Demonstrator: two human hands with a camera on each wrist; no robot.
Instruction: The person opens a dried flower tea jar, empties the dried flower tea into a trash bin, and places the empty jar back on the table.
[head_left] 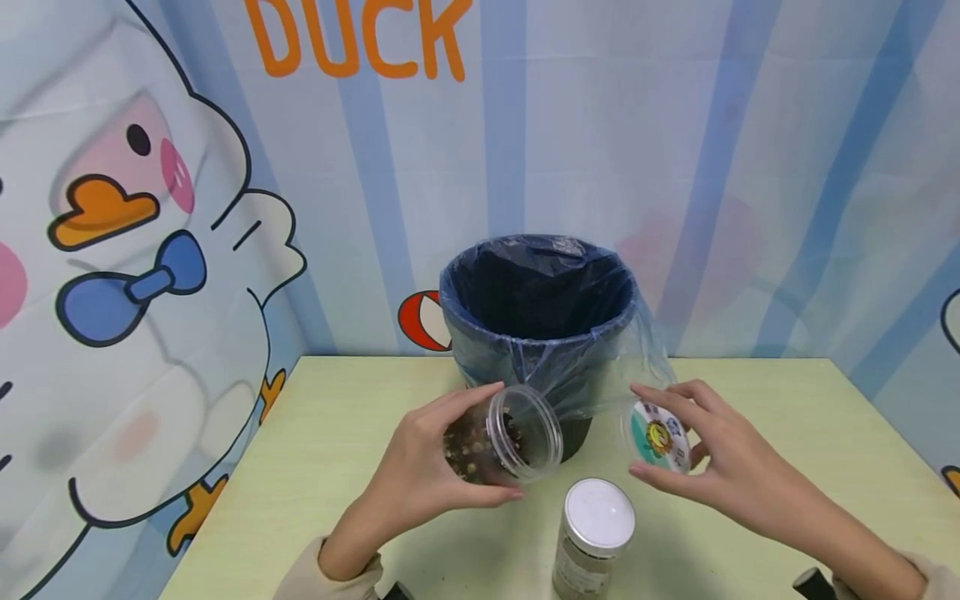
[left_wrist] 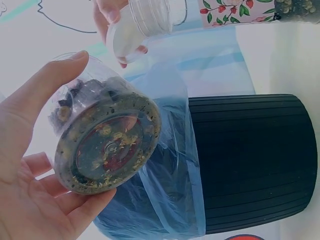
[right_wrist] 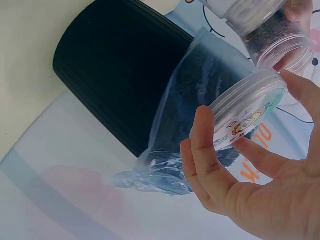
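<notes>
My left hand [head_left: 416,467] grips a clear plastic jar [head_left: 474,446] around its side. The jar is tilted with its open, threaded mouth facing right, and dark and yellowish dried bits lie inside. Through its base in the left wrist view, those bits [left_wrist: 107,145] show gathered at the bottom. A round lid [head_left: 660,437] with a green and white sticker is held by its rim between the thumb and fingers of my right hand [head_left: 738,471]. Between the hands, nearer to me, stands a second clear jar [head_left: 581,571] with a white lid [head_left: 599,515] on it.
Behind the hands stands a dark bin [right_wrist: 120,65] lined with a blue plastic bag [head_left: 525,354], open at the top. A loose fold of the bag hangs down on the right. The pale table [head_left: 787,417] ends at a duck-printed backdrop [head_left: 600,125].
</notes>
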